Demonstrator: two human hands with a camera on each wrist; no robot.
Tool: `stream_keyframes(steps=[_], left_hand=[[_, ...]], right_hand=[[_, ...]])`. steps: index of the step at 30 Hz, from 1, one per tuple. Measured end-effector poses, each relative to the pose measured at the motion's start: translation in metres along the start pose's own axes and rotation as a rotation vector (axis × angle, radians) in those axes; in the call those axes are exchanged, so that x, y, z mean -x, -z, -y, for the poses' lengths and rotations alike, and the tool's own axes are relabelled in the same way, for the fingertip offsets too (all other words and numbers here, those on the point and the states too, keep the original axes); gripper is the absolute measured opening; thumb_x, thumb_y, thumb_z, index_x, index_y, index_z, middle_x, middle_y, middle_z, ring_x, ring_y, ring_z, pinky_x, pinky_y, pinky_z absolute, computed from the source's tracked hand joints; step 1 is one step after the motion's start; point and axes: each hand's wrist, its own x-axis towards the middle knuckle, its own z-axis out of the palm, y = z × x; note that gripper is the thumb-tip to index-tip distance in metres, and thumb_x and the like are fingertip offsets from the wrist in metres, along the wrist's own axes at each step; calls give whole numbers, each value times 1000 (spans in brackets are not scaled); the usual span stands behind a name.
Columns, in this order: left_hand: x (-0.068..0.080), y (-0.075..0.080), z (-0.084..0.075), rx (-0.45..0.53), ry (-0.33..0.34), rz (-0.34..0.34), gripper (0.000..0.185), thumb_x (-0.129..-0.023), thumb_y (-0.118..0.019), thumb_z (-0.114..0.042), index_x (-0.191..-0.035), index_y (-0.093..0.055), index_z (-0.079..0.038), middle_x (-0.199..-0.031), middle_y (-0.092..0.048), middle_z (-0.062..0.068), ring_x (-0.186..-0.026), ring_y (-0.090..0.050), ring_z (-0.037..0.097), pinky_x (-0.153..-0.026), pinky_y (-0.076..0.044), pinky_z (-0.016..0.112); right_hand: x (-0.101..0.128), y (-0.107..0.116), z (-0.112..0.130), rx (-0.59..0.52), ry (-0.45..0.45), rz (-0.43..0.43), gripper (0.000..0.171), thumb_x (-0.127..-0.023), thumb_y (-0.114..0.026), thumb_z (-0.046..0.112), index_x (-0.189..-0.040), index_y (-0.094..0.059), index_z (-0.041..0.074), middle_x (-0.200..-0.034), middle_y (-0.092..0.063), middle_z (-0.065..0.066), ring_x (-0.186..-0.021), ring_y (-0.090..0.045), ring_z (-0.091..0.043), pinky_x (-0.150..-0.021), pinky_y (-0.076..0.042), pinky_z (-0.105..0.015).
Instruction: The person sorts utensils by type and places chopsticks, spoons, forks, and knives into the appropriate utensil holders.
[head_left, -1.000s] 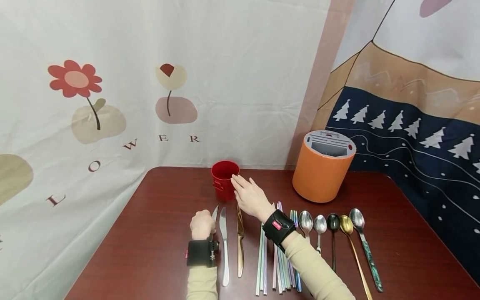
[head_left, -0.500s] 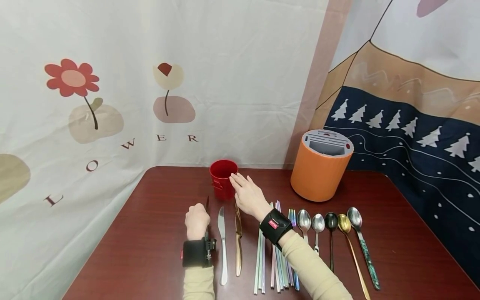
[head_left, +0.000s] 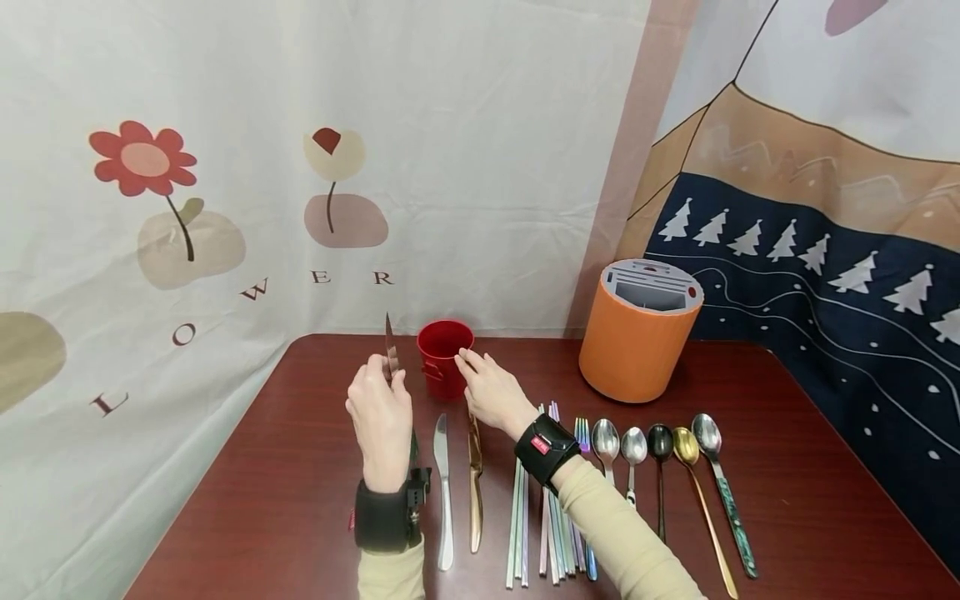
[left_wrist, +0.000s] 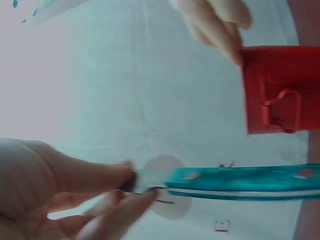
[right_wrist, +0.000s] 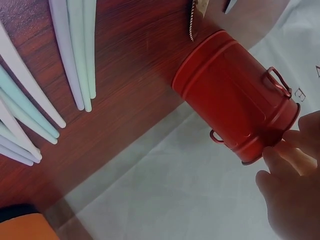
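My left hand pinches a knife between thumb and fingers, left of the red bucket. Its blade points upward in the head view. In the left wrist view the knife's teal riveted handle extends behind the fingertips, which grip the metal at its front end. The red bucket, with small wire handles on its sides, stands upright near the table's back edge. My right hand reaches across with its fingertips right at the bucket's rim, fingers mostly straight.
Two more knives, one silver and one gold, lie before the bucket. To their right are pastel chopsticks, a fork and several spoons. An orange cylindrical holder with slots on top stands at the back right.
My left hand has lifted the knife off the table and carried it back toward the bucket's left side, tip turned upward. My right hand has stayed at the bucket's rim.
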Motion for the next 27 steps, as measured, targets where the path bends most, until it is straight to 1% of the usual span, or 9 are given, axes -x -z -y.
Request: stream_keyframes(steps=[2,5,8,11,14,16,19,22,27], left_hand=[[-5,0,-5,63,-37,-79,15,-82,-72,-5,-92,-66,4,-81,-67,21,-73,-65,35,-70,-51,50],[-13,-3,-10,137,-96,-166,13,-82,-72,-7,-87,-68,4,-79,-69,20,-69,-65,31,-69,-52,46],[-21,-7,-11,196,-145,-235,14,-83,-72,-8,-84,-67,5,-79,-70,20,-67,-66,30,-67,-55,43],[-27,-13,-12,244,-197,-300,19,-84,-71,-11,-84,-65,7,-80,-68,21,-69,-67,30,-65,-57,40],[-31,-24,-11,284,-246,-367,21,-85,-70,-12,-84,-64,7,-79,-66,21,-70,-67,29,-64,-57,38],[-33,-31,-9,307,-265,-402,20,-86,-70,-12,-83,-63,7,-79,-65,21,-71,-67,28,-65,-57,37],[-34,-42,-4,323,-268,-413,19,-85,-70,-10,-83,-62,7,-80,-64,21,-73,-67,27,-67,-57,36],[-34,-53,3,341,-248,-390,19,-85,-70,-11,-83,-62,6,-80,-64,20,-74,-67,28,-67,-57,37],[-32,-70,16,368,-203,-349,21,-84,-72,-13,-80,-62,5,-77,-65,19,-69,-65,28,-62,-56,40]], right_hand=[[0,0,0,-2,-8,11,47,-93,-56,14,-138,-48,2,-145,-47,-12,-132,-48,-23,-111,-37,-39],[0,-1,0,4,-15,21,48,-93,-56,15,-138,-48,3,-146,-46,-12,-133,-47,-22,-112,-36,-38],[0,-1,0,5,-17,22,48,-93,-56,16,-138,-48,3,-145,-47,-11,-132,-47,-22,-112,-36,-37],[0,0,0,9,-11,17,48,-92,-57,16,-138,-48,3,-145,-47,-11,-132,-48,-22,-111,-36,-38],[0,1,0,1,-6,6,48,-92,-57,15,-138,-49,3,-144,-48,-12,-131,-48,-23,-111,-37,-38],[0,1,0,0,-3,-1,48,-92,-57,15,-138,-49,3,-144,-48,-12,-131,-49,-23,-111,-37,-39],[0,0,0,11,3,-9,47,-92,-57,15,-137,-49,3,-143,-49,-12,-130,-49,-23,-110,-38,-39],[1,0,0,31,4,-10,47,-92,-56,16,-137,-50,3,-143,-49,-11,-130,-50,-22,-110,-38,-38],[1,0,1,47,8,-10,48,-93,-56,18,-137,-49,3,-143,-49,-11,-130,-50,-22,-110,-38,-38]])
